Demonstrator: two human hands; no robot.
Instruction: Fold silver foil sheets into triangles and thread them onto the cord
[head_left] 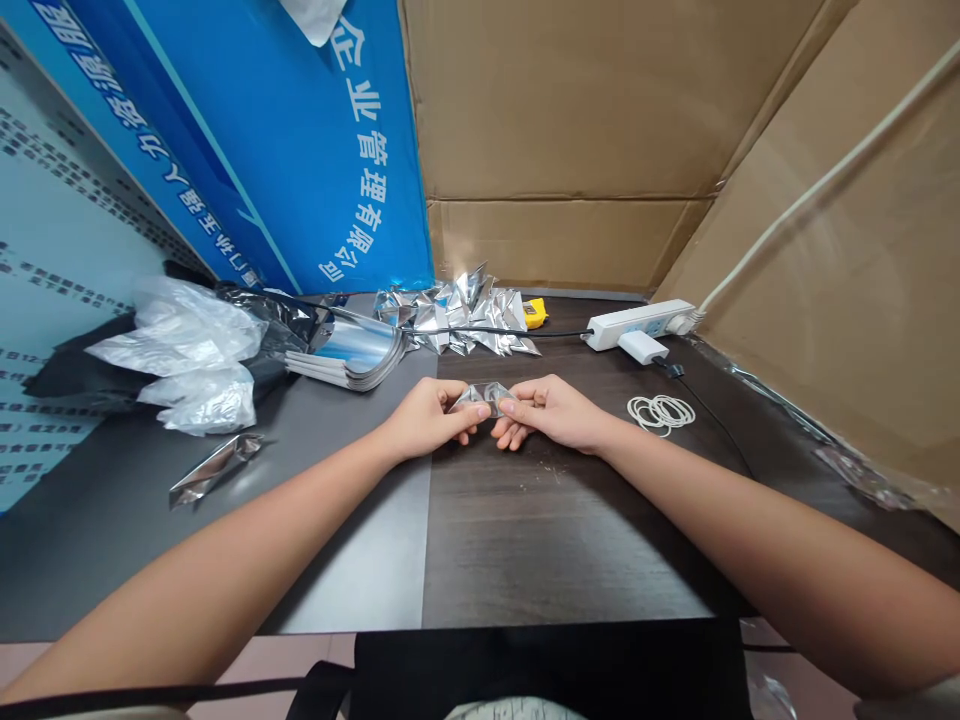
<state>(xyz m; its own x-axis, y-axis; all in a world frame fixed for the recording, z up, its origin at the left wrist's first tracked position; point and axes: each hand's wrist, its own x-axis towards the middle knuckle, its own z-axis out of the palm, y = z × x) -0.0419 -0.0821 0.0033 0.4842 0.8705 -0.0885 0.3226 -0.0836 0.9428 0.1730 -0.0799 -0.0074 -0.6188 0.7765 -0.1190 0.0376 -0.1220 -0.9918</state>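
Between my two hands, above the middle of the desk, is a small shiny silver packet (491,392), perhaps a foil or clear plastic bag. My left hand (433,415) pinches its left end between thumb and fingers. On the other end, the thumb and fingers of my right hand (553,412) are closed, the fingertips curled below. What the packet contains I cannot make out. A few pale crumbs lie on the wood just in front of my right hand.
Silver foil packets (457,315) are heaped at the back, with a yellow item (535,313). Curved silver sheets (352,350), crumpled plastic bags (187,345) and a foil packet (216,468) lie left. A power strip (637,325) and rubber bands (661,413) lie right. Cardboard walls (562,240) enclose the desk.
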